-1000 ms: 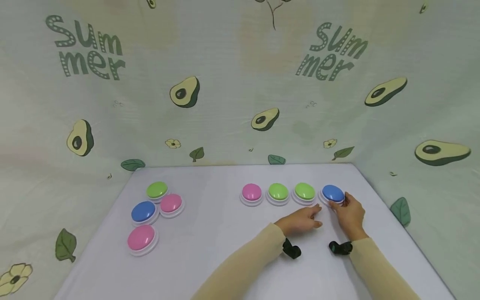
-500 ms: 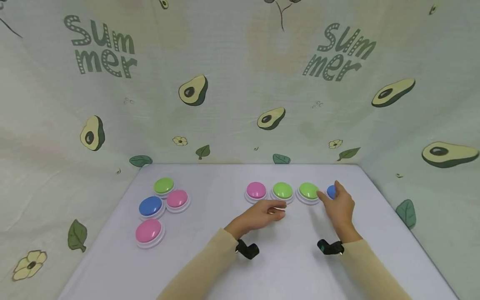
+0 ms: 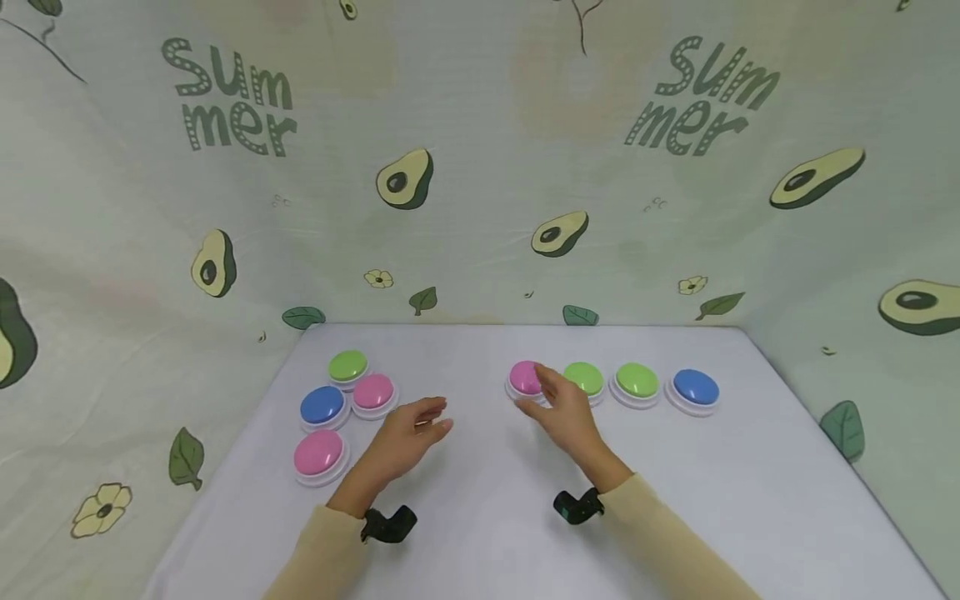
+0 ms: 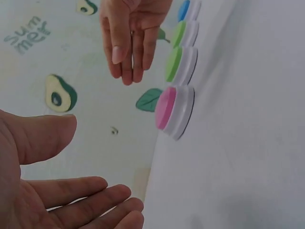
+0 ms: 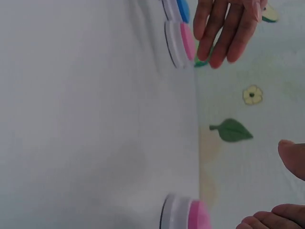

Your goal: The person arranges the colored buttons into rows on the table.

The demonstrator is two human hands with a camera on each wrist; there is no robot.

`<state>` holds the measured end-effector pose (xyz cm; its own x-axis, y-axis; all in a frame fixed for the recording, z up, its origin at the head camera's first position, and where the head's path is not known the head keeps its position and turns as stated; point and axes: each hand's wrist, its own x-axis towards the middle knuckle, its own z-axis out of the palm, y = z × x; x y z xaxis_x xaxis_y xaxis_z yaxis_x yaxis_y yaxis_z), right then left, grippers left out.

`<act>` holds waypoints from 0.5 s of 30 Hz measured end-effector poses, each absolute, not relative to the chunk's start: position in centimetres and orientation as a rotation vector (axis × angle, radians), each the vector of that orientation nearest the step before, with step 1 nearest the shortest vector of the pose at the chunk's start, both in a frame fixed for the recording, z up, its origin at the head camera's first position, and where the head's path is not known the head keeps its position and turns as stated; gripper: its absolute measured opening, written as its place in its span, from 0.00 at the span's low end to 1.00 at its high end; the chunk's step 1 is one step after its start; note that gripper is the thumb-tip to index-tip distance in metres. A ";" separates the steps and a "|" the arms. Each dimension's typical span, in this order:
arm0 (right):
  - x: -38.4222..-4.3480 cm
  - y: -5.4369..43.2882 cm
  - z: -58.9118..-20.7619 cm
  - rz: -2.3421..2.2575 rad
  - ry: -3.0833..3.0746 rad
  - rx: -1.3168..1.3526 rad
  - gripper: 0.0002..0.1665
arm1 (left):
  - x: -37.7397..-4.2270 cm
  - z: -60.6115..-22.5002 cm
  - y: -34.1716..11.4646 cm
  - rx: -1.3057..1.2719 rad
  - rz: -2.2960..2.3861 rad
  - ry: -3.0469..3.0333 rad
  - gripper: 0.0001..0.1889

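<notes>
My left hand hovers over the white table with relaxed fingers, holding nothing. It is nearest the left group of round push buttons: a green button, a pink button, a blue button and a larger-looking front pink button. Also unladen, my right hand overlaps a pink button and a green button in the head view, thumb apart from the fingers. Farther right in that row sit another green button and a blue button. Each has a white base.
The white table ends at the back against a curtain printed with avocados and leaves. A black wrist camera is strapped to the left wrist, and a second camera to the right.
My right hand has left the blue button at the row's right end and moved left. My left hand has also swung left, from the row toward the other group. The head view has turned slightly left.
</notes>
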<state>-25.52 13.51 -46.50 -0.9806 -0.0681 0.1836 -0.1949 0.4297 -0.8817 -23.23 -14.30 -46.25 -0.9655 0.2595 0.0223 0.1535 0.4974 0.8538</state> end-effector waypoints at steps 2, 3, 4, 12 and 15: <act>-25.5 11.8 -46.7 1.651 -2.547 0.285 0.44 | -22.6 -46.4 -16.0 0.300 1.461 2.681 0.28; -25.4 11.0 -46.8 1.673 -2.543 0.308 0.43 | -22.3 -46.3 -16.9 0.275 1.445 2.712 0.28; -25.4 10.3 -47.0 1.689 -2.535 0.339 0.43 | -22.0 -46.3 -17.7 0.249 1.421 2.744 0.29; -25.0 5.8 -48.1 1.737 -2.584 0.543 0.43 | -19.8 -45.9 -24.8 -0.057 1.163 2.917 0.36; -24.9 4.7 -48.5 1.747 -2.621 0.573 0.43 | -19.5 -46.5 -27.1 -0.172 1.112 2.898 0.41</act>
<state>-24.88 4.70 -48.54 -0.9341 -0.3257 0.1460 -0.2601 0.3411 -0.9033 -19.53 -27.11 -46.54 -0.9934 -0.0910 -0.0704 -0.1147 0.7382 0.6647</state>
